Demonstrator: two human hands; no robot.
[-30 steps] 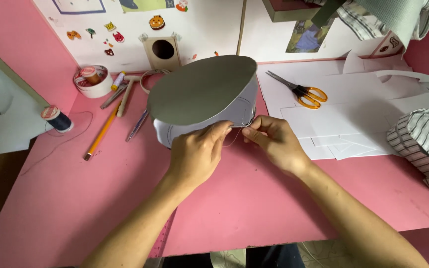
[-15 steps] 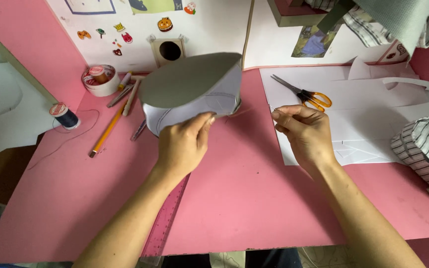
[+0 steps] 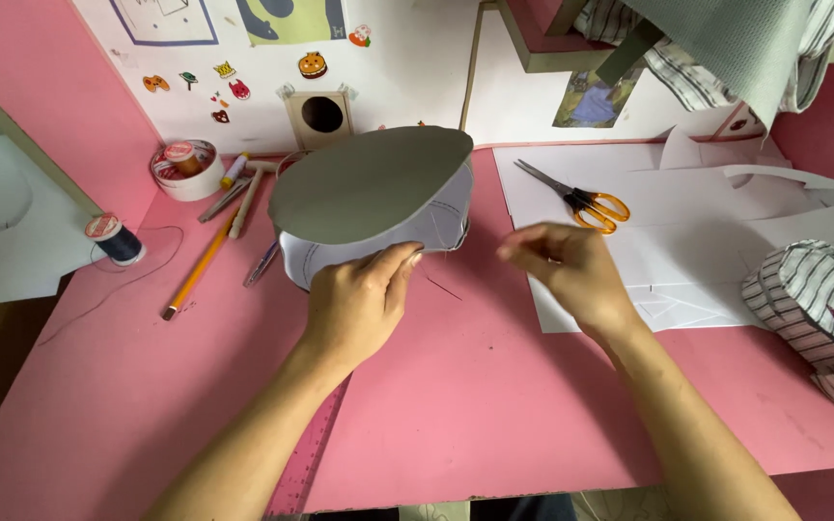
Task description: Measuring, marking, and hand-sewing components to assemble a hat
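Observation:
A cap-shaped piece stands on the pink table (image 3: 494, 405): a grey oval top (image 3: 369, 183) over a white side band (image 3: 436, 227) marked with a dashed line. My left hand (image 3: 359, 309) grips the band's near edge, thumb against it. My right hand (image 3: 567, 270) is off to the right of the piece, blurred, its fingertips pinched together. A thin dark thread (image 3: 441, 286) runs from the band's seam towards that hand. I cannot make out a needle.
Orange-handled scissors (image 3: 576, 198) lie on white paper sheets (image 3: 687, 222) at the right. A striped fabric piece (image 3: 822, 318) sits at the right edge. A dark thread spool (image 3: 113, 238), a pencil (image 3: 200, 265), a tape roll (image 3: 185, 169) and pens are at the left. A pink ruler (image 3: 311, 453) lies under my left forearm.
My right hand has drawn away to the right from the seam, where both hands were together. My left hand has stayed on the band's near edge.

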